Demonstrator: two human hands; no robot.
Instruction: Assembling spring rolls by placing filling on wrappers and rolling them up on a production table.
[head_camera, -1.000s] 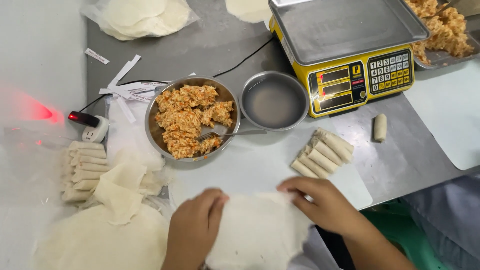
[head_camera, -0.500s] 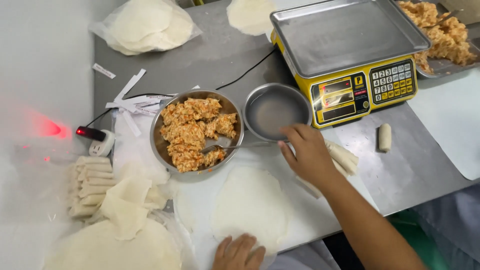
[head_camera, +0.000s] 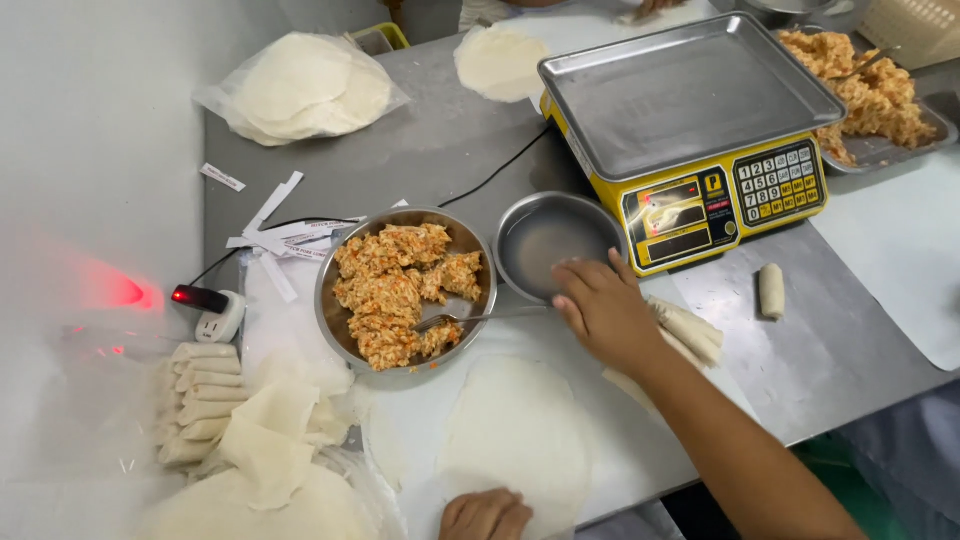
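We have a round wrapper (head_camera: 515, 430) laid flat near the table's (head_camera: 420, 150) front edge, our left hand (head_camera: 487, 516) resting open on its near rim. Our right hand (head_camera: 605, 308), fingers loosely curled and empty, reaches the fork handle (head_camera: 480, 319) in the filling bowl (head_camera: 405, 288); next we judge comes scooping filling. A clear bag of wrappers (head_camera: 300, 85) sits at the far left corner, white paper strips (head_camera: 270, 225) just nearer.

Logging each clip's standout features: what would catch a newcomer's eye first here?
Probably the yellow electronic scale with a steel tray at the table's far right, then the round metal bowl of orange-flecked filling at centre, a fork resting in it. The right hand reaches beside the small empty metal dish, while the left hand presses the pale round wrapper at the near edge.
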